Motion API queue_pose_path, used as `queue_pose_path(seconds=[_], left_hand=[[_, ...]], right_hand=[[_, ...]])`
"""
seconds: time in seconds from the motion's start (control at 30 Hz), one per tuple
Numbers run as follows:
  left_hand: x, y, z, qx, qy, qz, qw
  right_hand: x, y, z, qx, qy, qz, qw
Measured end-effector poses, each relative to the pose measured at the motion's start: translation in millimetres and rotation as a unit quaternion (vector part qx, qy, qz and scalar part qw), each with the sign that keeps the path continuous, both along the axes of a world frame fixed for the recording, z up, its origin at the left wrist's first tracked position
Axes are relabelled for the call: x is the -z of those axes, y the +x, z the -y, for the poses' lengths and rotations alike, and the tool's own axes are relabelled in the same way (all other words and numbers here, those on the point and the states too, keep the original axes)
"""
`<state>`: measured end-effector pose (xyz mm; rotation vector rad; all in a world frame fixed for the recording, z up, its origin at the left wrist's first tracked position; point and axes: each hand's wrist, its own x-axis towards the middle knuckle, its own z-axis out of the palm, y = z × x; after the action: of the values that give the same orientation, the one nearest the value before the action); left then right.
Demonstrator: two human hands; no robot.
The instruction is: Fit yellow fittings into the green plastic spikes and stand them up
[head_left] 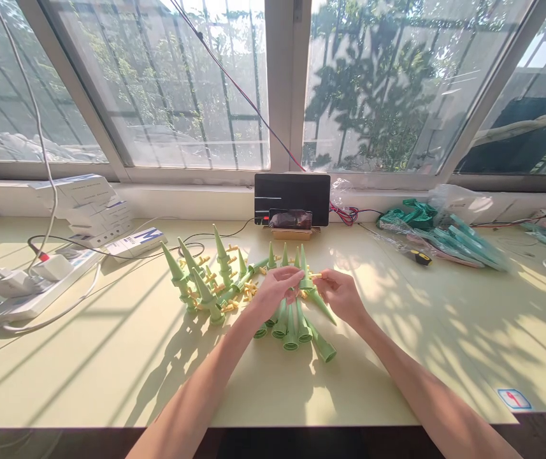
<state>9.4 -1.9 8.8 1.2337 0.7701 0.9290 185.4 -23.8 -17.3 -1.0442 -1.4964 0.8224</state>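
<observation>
My left hand [280,287] is closed around a green plastic watering spike [304,273], its pointed tip up. My right hand [342,293] pinches a small yellow valve peg [317,276] at the spike's side; whether it sits in a hole there I cannot tell. Below my hands lie several green spikes [290,341] with open threaded ends toward me. To the left stand several upright spikes [203,290] with yellow pegs in their sides. A loose pile of yellow pegs [250,292] lies just left of my left hand, partly hidden by it.
A dark tablet [292,191] stands at the back with a phone [290,219] before it. White boxes [86,207] and a power strip [62,274] with cables are at left. Green plastic packs [464,242] and a yellow-black cutter [420,257] lie at right.
</observation>
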Motion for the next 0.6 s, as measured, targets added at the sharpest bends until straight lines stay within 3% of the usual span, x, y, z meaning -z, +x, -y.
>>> queue_pose_path(seconds=[0.27, 0.6], left_hand=[[1.1, 2.4, 1.5, -0.073, 0.137, -0.112, 0.981], [3.4, 4.9, 0.8, -0.096, 0.153, -0.122, 0.976]], right_hand=[[5.7, 4.7, -5.3, -0.023, -0.042, -0.031, 0.998], [5.3, 7.3, -5.7, 0.003, 0.002, 0.028, 1.000]])
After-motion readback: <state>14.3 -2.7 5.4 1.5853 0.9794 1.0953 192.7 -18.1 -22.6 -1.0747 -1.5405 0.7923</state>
